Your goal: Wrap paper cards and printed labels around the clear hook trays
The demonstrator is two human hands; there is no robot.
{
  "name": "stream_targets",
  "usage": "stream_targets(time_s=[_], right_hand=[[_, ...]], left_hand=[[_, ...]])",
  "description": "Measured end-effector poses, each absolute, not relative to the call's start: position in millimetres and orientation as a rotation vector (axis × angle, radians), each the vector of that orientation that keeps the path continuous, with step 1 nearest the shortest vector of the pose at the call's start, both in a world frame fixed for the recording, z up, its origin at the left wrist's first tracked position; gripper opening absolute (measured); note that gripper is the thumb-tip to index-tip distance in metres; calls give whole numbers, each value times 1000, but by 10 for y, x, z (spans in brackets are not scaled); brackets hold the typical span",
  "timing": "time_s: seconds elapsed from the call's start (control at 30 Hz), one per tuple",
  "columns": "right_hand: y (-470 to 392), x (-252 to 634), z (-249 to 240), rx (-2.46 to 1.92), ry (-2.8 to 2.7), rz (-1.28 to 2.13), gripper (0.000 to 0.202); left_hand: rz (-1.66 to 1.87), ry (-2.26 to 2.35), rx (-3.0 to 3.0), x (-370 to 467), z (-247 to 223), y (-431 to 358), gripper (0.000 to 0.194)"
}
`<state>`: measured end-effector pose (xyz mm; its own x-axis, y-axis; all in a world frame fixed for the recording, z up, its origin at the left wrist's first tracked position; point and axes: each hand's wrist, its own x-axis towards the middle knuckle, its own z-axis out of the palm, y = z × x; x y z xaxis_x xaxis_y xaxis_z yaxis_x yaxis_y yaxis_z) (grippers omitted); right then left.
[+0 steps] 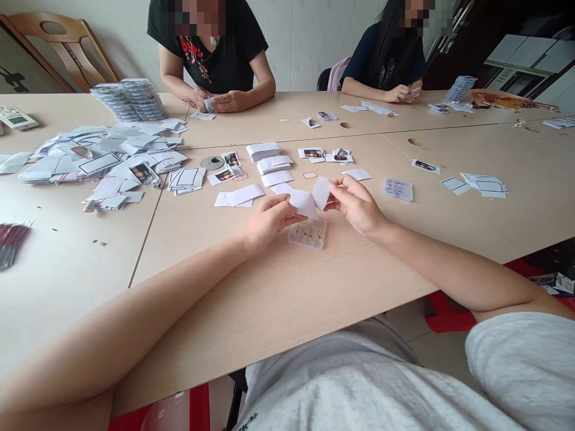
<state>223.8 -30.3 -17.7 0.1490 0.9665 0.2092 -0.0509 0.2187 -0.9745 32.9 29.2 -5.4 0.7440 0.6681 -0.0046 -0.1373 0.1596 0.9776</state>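
Note:
My left hand (271,221) pinches a white paper card (303,204) between thumb and fingers. My right hand (358,205) grips a second white slip (321,193), slightly see-through, whose lower edge meets or overlaps the card; whether the two are joined I cannot tell. Just below them on the table lies a clear plastic box (308,233) with several small gold-coloured pieces in its compartments, partly covered by my left fingers. Beyond my hands are stacked white cards (275,163) and a loose white card (358,174). Another clear box (398,189) lies to the right.
A big heap of white cards (108,152) spreads over the left of the table (215,269). Stacked clear boxes (130,100) stand behind it. A grey tape roll (211,163) lies near dark printed labels (224,175). Across the table two people (211,60) handle small cards.

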Motion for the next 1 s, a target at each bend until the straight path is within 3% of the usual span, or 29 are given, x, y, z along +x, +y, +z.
stream_targets(time_s=[0.23,1.0], right_hand=[[-325,2221,-130,-1056,-1063,1050,26],[-293,2214,-124,-1018,-937,1129,18]], left_hand=[[632,501,1240,332,-10,255,13],[639,485,1020,350,-32,340,8]])
